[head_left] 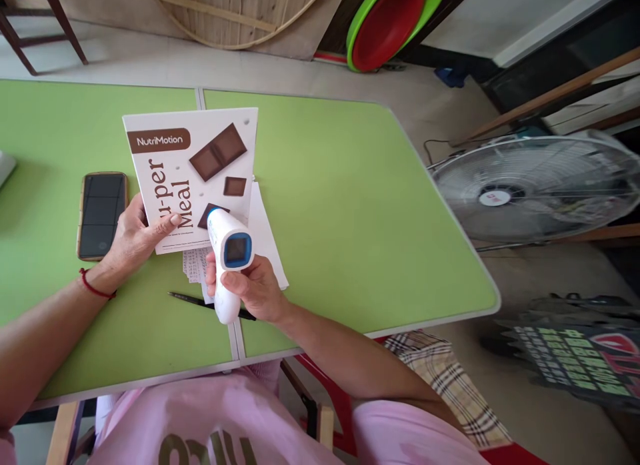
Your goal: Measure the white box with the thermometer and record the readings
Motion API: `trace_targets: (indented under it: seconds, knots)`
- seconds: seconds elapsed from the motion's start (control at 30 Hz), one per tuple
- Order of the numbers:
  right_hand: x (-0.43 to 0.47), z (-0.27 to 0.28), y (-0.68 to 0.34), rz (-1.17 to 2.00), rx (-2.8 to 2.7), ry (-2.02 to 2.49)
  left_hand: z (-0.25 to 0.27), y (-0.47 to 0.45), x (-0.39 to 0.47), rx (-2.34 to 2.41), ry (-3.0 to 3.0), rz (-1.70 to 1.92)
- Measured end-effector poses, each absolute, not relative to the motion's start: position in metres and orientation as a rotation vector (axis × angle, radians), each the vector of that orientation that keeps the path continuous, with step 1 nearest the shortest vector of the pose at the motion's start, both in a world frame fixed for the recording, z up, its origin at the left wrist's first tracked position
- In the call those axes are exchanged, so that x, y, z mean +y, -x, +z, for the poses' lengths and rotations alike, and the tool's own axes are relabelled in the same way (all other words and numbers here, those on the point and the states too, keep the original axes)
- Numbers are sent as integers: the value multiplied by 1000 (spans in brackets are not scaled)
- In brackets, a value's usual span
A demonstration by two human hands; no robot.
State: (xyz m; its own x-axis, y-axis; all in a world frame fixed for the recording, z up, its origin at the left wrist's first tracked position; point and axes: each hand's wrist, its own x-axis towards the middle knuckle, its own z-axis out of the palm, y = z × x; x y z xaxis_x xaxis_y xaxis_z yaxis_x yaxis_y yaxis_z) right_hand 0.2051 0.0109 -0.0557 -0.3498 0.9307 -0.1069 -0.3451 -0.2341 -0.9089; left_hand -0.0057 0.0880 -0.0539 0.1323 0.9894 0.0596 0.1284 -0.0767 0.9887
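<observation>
Right hand (250,285) grip clenched on thermometer (227,252); left hand (137,235) pinning packet (193,178) edge; table (360,205) right side bare.

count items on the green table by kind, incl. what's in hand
Handheld scanner gun, in right hand: 1
NutriMotion box, under left hand: 1
Phone: 1
Pen: 1
Paper sheets: at least 1, partly hidden
Total: 5
</observation>
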Motion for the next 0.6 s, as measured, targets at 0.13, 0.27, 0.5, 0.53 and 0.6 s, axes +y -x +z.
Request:
trace_targets:
  seconds: [0.13,0.27,0.5,0.53,0.6]
  knots:
    - [11,-53,-206,1761,-1037,899,-47,4,88,1139,-1379,1064]
    - [11,-51,-206,1760,-1010,933,-33,4,89,1176,-1390,993]
    - [11,-47,-204,1761,-984,953,-8,12,98,1389,-1751,695]
    - [11,-47,-204,1762,-971,953,-7,13,99,1398,-1764,673]
    - [11,-47,-204,1765,-952,955,-8,14,100,1420,-1764,639]
